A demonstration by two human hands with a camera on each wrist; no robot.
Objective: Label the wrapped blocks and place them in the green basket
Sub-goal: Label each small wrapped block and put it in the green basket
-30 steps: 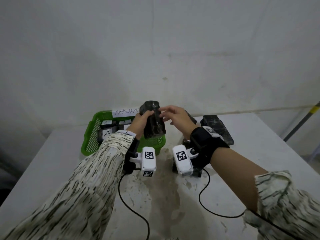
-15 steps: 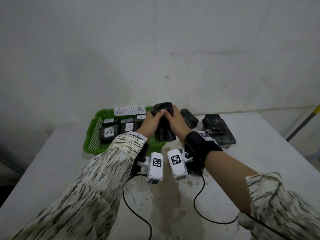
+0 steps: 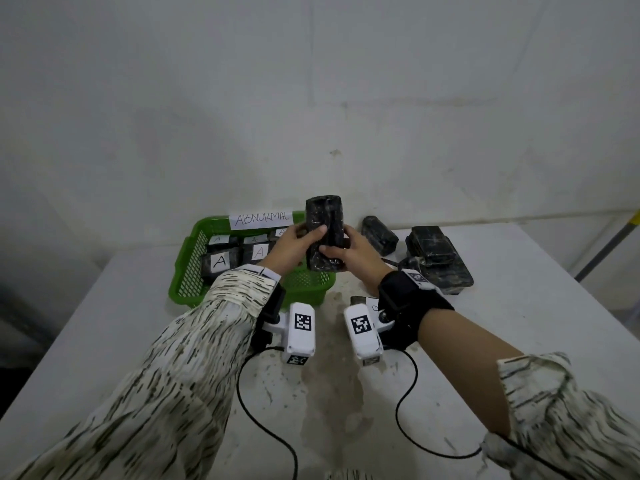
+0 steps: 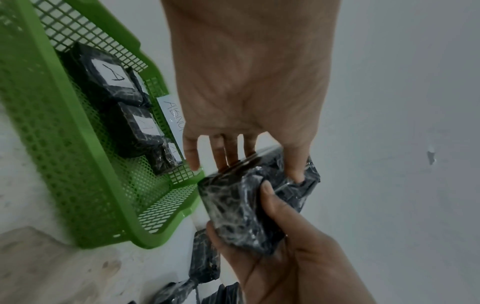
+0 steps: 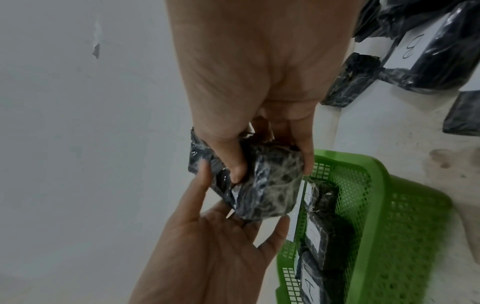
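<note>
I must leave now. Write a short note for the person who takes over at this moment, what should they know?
Left hand and right hand both grip one wrapped block, upright above the table beside the green basket.
Done: several blocks marked A lie in the basket.
The held block shows no label on the sides in view.
Left: label it, place it in the basket, then do the blocks on the table.

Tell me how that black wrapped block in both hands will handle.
The wrapped block probably stays stiff: it keeps boxy edges while the left hand and right hand hold it. Its glossy, wrinkled film looks slippery. Flat faces mean it shouldn't roll.
</note>
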